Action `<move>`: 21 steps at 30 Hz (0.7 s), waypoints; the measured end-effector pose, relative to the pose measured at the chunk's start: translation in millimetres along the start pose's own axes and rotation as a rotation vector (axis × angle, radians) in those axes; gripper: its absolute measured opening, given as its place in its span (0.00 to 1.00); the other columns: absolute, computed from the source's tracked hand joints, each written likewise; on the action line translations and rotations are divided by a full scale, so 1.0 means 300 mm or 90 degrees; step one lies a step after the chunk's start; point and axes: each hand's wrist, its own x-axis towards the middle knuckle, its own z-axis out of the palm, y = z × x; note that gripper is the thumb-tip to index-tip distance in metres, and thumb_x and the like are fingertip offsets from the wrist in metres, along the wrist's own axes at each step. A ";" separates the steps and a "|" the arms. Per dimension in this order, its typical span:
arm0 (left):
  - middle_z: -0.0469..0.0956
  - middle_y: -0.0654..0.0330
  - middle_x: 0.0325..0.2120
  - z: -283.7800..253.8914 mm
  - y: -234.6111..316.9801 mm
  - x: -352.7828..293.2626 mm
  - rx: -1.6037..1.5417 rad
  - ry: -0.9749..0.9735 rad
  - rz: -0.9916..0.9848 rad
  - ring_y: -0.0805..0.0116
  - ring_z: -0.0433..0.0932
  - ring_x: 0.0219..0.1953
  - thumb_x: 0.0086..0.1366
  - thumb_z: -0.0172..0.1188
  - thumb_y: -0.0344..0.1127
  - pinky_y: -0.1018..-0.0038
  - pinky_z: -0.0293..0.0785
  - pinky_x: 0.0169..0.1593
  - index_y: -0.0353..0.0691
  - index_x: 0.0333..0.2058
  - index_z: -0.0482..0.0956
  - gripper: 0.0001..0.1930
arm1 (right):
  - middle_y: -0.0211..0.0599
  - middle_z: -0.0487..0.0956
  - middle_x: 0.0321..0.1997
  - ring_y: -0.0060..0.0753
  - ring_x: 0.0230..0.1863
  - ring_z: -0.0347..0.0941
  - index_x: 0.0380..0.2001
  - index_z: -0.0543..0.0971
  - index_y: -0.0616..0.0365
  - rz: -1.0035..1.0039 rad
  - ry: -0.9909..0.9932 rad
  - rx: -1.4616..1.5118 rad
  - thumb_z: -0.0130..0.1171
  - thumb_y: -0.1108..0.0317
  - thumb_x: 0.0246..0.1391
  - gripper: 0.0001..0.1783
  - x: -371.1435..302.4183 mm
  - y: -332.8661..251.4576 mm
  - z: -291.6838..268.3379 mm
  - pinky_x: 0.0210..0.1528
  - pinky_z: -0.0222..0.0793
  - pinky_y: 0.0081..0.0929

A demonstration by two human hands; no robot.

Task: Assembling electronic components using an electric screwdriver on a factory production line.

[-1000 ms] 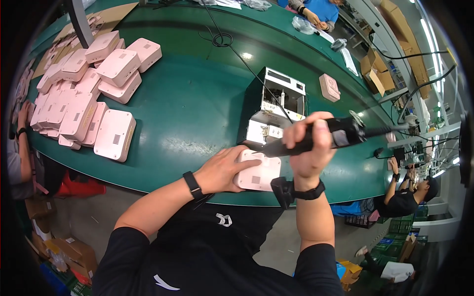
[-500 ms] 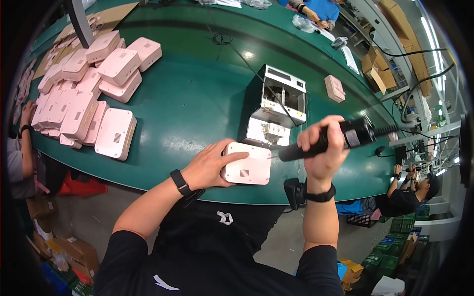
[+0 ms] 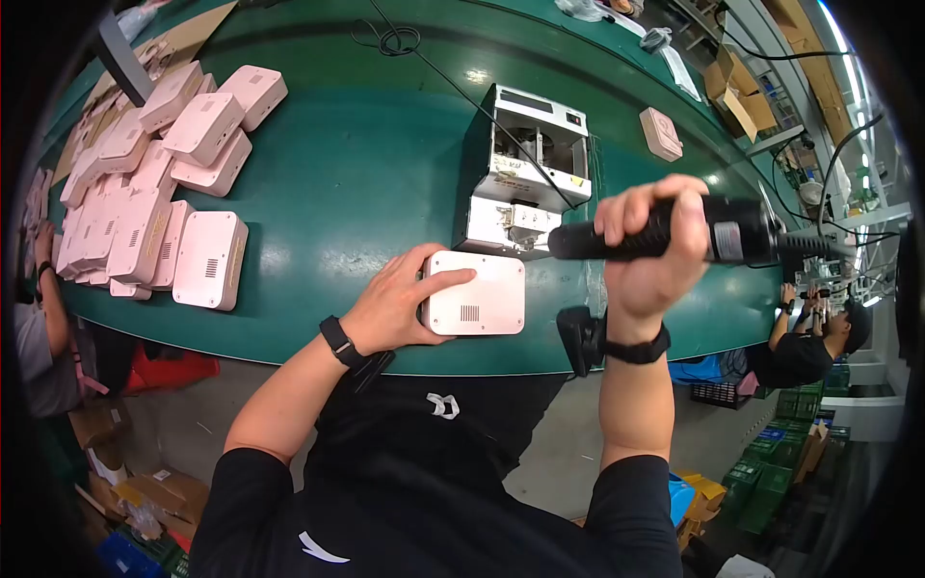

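The left hand (image 3: 400,301) lies flat, fingers spread, on the pink casing (image 3: 474,294) at the green bench's (image 3: 366,183) near edge. The right hand (image 3: 650,250), raised, has its fingers wrapped around a black electric screwdriver (image 3: 674,234); its tip, seemingly off the casing, has lifted since half a second ago.

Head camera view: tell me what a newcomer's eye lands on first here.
First, the black electric screwdriver gripped in the right hand and held level above the green table. Next, the pale pink flat casing at the table's near edge, pinned under the left hand, with a white open-framed machine just behind it. Last, the heap of matching pink casings at the far left.
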 end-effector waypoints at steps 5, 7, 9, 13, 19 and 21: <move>0.66 0.55 0.54 0.014 -0.001 0.002 -0.009 -0.001 -0.002 0.52 0.70 0.54 0.38 0.76 0.38 0.60 0.69 0.58 0.61 0.57 0.74 0.41 | 0.36 0.69 0.18 0.29 0.16 0.64 0.33 0.70 0.59 0.008 -0.008 -0.095 0.49 0.61 0.62 0.12 0.063 0.064 0.012 0.23 0.65 0.32; 0.66 0.56 0.54 0.010 -0.002 -0.002 -0.013 0.000 -0.007 0.52 0.70 0.53 0.38 0.76 0.38 0.60 0.68 0.58 0.61 0.57 0.74 0.41 | 0.36 0.69 0.18 0.29 0.16 0.64 0.33 0.70 0.59 0.017 -0.017 -0.096 0.50 0.61 0.62 0.12 0.060 0.067 0.030 0.23 0.65 0.32; 0.66 0.56 0.54 0.006 -0.003 -0.001 -0.012 0.000 -0.008 0.52 0.70 0.54 0.38 0.76 0.37 0.60 0.68 0.58 0.61 0.57 0.74 0.41 | 0.37 0.69 0.18 0.29 0.16 0.64 0.32 0.70 0.60 0.033 -0.025 -0.105 0.51 0.62 0.61 0.11 0.052 0.065 0.041 0.22 0.65 0.33; 0.66 0.56 0.54 -0.001 -0.007 -0.001 -0.009 0.000 -0.008 0.52 0.70 0.54 0.38 0.76 0.37 0.60 0.68 0.58 0.61 0.57 0.74 0.41 | 0.36 0.68 0.18 0.29 0.16 0.64 0.32 0.70 0.60 0.051 -0.022 -0.064 0.51 0.62 0.61 0.12 0.024 0.048 0.037 0.22 0.65 0.32; 0.66 0.56 0.54 0.004 -0.007 0.002 -0.013 0.007 0.001 0.53 0.70 0.54 0.38 0.76 0.37 0.60 0.68 0.58 0.61 0.57 0.74 0.42 | 0.36 0.68 0.18 0.29 0.16 0.64 0.33 0.70 0.60 0.002 -0.004 -0.046 0.50 0.60 0.62 0.13 0.031 0.034 0.028 0.23 0.65 0.32; 0.66 0.56 0.54 0.001 -0.004 0.001 -0.010 0.005 -0.004 0.53 0.70 0.54 0.38 0.76 0.37 0.60 0.68 0.58 0.61 0.57 0.74 0.42 | 0.36 0.68 0.18 0.28 0.16 0.63 0.33 0.70 0.60 -0.013 -0.002 -0.072 0.49 0.60 0.63 0.13 0.049 0.049 0.030 0.23 0.65 0.32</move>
